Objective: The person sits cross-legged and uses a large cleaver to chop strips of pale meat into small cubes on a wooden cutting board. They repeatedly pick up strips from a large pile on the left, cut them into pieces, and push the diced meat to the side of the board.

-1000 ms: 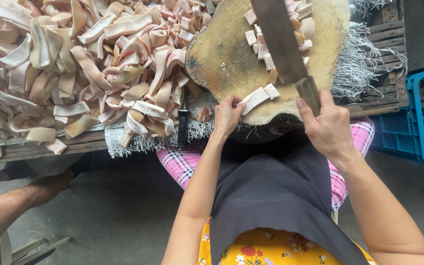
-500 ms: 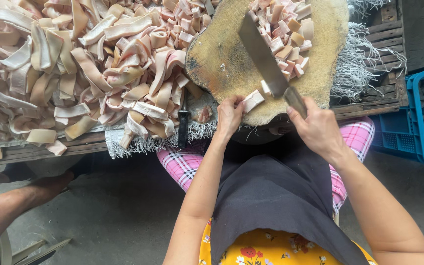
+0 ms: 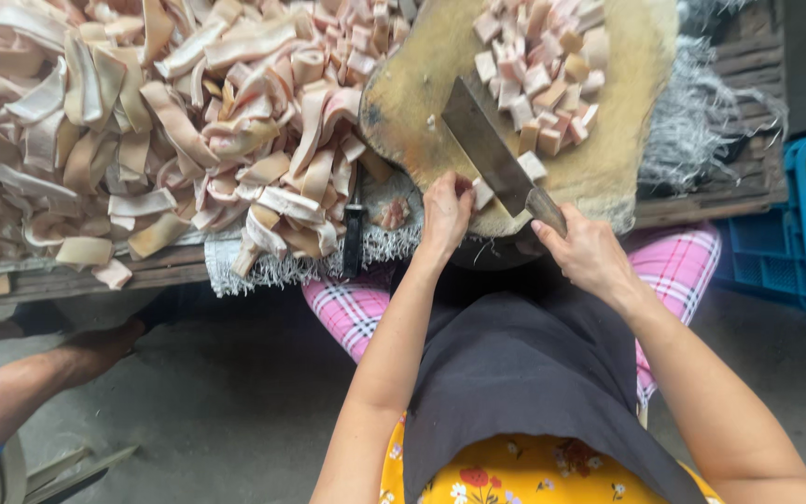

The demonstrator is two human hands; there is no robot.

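While two hands work, one cleaver, one round chopping block, one strip end

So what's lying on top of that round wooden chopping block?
On the chopping block lies a heap of cut pale-pink meat cubes. The cleaver, held in the right hand, rests across it, and the left hand pins a small strip. Anything under the blade is hidden.

dull grey metal cleaver on worn, rough wooden chopping block (glossy pale meat cubes)
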